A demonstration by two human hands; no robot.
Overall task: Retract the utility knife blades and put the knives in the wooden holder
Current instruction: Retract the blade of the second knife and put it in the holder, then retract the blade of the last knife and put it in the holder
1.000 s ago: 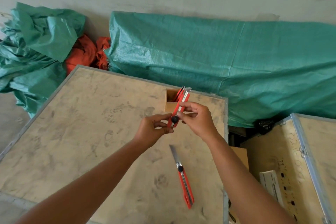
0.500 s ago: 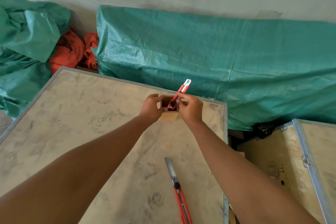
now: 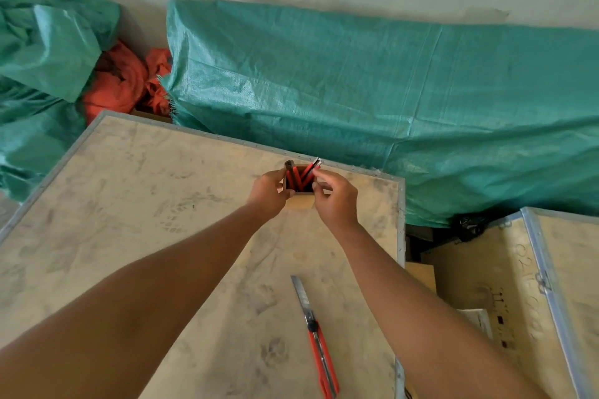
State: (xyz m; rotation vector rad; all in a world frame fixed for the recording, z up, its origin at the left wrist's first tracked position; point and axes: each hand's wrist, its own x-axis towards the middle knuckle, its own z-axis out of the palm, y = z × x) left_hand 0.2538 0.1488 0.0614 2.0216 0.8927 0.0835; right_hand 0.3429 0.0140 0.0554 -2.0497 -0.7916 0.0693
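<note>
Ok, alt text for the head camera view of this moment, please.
Two bare hands, left hand and right hand, flank a small wooden holder at the far edge of a plywood crate top, with red utility knives standing inside. One more red knife lies nearer the camera, blade extended. Green tarps lie behind.

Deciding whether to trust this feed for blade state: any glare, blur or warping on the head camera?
Head view: soft even light, no hard shadows or glare; wide-angle bend curves the crate edges; the loose knife with its extended blade is sharp; the knives in the wooden holder are small and partly hidden by both hands.
</note>
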